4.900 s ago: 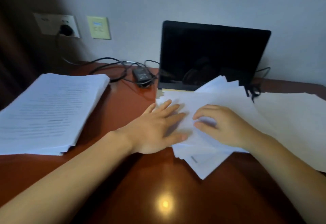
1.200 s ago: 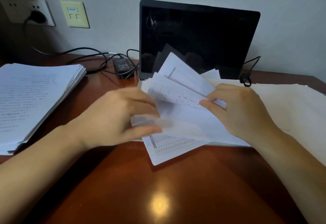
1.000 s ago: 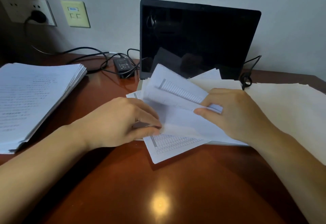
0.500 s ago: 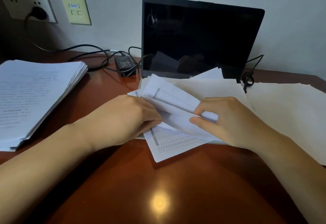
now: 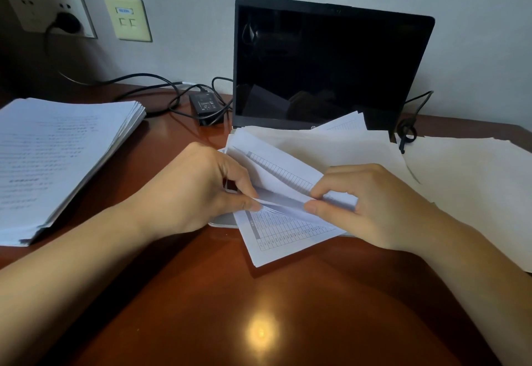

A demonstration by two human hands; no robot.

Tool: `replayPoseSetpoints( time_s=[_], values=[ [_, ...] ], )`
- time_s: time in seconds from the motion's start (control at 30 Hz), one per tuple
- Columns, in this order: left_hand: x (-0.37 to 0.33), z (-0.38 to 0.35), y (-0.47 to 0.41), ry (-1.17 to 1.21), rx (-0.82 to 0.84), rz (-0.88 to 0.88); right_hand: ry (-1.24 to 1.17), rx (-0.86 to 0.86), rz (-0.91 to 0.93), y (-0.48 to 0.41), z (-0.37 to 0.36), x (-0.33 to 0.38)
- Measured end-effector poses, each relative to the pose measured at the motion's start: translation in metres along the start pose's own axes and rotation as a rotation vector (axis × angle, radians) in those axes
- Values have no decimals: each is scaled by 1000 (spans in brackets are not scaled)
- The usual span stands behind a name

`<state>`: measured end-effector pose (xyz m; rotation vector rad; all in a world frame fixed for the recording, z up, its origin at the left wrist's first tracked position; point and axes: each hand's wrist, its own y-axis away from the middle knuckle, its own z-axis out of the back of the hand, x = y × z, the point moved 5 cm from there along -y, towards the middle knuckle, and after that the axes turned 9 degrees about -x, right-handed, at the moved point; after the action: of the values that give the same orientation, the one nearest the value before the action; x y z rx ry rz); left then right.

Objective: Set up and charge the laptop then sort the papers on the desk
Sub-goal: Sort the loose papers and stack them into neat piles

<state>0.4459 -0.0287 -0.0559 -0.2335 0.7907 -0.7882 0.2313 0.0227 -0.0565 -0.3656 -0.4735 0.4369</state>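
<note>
An open laptop point(image 5: 325, 63) with a dark screen stands at the back of the desk, its keyboard covered by loose papers point(image 5: 288, 175) printed with tables. My left hand point(image 5: 195, 190) pinches the left edge of several lifted sheets. My right hand point(image 5: 365, 204) pinches the same sheets from the right. A printed table sheet point(image 5: 282, 236) lies flat beneath them and juts over the laptop's front edge. The charger brick point(image 5: 205, 106) lies left of the laptop, its cable running to a plug point(image 5: 67, 23) in the wall socket.
A thick stack of printed pages point(image 5: 57, 158) lies at the left of the desk. More blank-looking sheets point(image 5: 472, 193) spread over the right side. A black cable point(image 5: 407, 129) loops beside the laptop's right edge. Bare brown desk point(image 5: 259, 308) lies in front.
The raised sheets have come down flatter toward the pile. My hands have drawn closer together on them, both still pinching the paper.
</note>
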Motion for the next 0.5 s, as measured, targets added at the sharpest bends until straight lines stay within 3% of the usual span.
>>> replayPoseSetpoints(
  time_s=[0.2,0.5],
  values=[
    [1,1,-1,71,-28,74,27,4,15,0,1,2],
    [-3,3,1,55,-115,-4,103,50,-21,0,-1,-5]
  ],
)
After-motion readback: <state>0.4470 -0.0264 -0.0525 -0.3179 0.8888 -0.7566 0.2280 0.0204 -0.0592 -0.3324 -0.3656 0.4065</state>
